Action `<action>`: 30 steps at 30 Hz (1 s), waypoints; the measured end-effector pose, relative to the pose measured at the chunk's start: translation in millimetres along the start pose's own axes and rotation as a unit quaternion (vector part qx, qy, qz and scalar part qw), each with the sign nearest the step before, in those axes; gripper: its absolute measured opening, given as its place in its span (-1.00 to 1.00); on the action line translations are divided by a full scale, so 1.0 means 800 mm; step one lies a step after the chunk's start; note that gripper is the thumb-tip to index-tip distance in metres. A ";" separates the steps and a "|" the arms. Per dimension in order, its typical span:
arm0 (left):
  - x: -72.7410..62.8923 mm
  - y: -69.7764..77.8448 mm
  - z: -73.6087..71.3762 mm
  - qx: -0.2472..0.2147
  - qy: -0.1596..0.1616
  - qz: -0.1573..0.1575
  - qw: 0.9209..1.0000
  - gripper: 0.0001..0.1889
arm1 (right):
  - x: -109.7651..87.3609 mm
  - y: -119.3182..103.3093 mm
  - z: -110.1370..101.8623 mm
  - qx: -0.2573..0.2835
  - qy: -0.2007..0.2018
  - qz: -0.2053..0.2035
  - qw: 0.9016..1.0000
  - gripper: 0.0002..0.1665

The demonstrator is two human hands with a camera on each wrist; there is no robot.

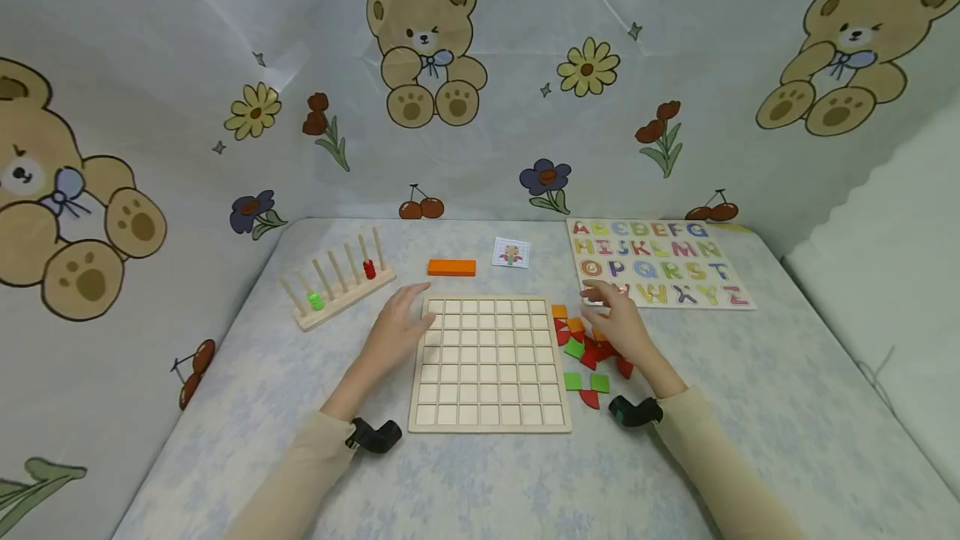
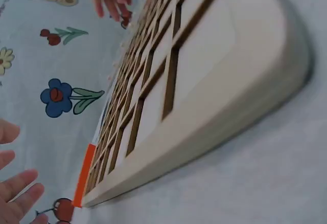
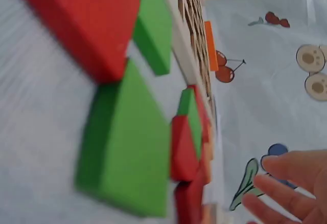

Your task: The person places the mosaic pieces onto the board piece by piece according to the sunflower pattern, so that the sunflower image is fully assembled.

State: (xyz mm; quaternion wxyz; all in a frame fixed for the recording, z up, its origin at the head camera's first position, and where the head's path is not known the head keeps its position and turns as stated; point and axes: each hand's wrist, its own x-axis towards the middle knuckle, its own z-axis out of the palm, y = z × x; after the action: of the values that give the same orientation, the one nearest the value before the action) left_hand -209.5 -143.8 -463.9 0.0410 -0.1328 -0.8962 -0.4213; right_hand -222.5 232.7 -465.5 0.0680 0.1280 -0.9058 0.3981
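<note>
A square wooden grid board (image 1: 491, 429) lies on the table between my two hands, its cells holding nothing. My left hand (image 1: 397, 327) is over the board's upper left edge, fingers spread and gripping nothing. To the right, my right hand (image 1: 621, 325) hovers over a loose scatter of small blocks, its fingers relaxed and bent a little. Among these are green squares (image 1: 600, 383), red quarter-round pieces (image 1: 590, 399) and orange squares (image 1: 559, 311). The right wrist view shows a green block (image 3: 135, 147) and a red block (image 3: 87, 19) close up, with the fingers (image 3: 286, 196) apart from them.
Behind the left hand stands a wooden peg rack (image 1: 348, 298) with green and red beads. An orange bar (image 1: 452, 267) and a small picture card (image 1: 512, 252) lie beyond the board. An alphabet board (image 1: 738, 280) lies at the back right. Bear-printed cloth (image 1: 495, 165) hangs behind.
</note>
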 end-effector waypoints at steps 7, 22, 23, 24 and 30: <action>-0.014 -0.049 0.007 -0.201 -0.032 -0.043 0.978 -0.42 | -0.003 0.032 0.004 0.058 -0.059 0.010 0.997 -0.42; -0.016 -0.064 0.013 -0.189 -0.037 -0.058 0.980 -0.40 | -0.009 0.042 0.008 0.061 -0.072 0.027 0.995 -0.50; -0.017 -0.064 0.014 -0.181 -0.038 -0.058 0.981 -0.38 | -0.009 0.043 0.009 0.061 -0.070 0.028 0.995 -0.50; -0.017 -0.065 0.014 -0.173 -0.039 -0.059 0.982 -0.36 | -0.009 0.044 0.010 0.062 -0.067 0.029 0.995 -0.51; -0.017 -0.066 0.014 -0.157 -0.042 -0.052 0.985 -0.31 | -0.008 0.049 0.013 0.070 -0.048 0.035 0.996 -0.54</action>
State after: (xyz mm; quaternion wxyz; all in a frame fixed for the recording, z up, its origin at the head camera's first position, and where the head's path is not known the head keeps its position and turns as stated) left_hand -210.1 -170.1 -512.9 -0.0397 -0.1081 -0.8254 -0.5526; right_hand -228.0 251.6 -501.1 0.0016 0.1194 -0.8820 0.4559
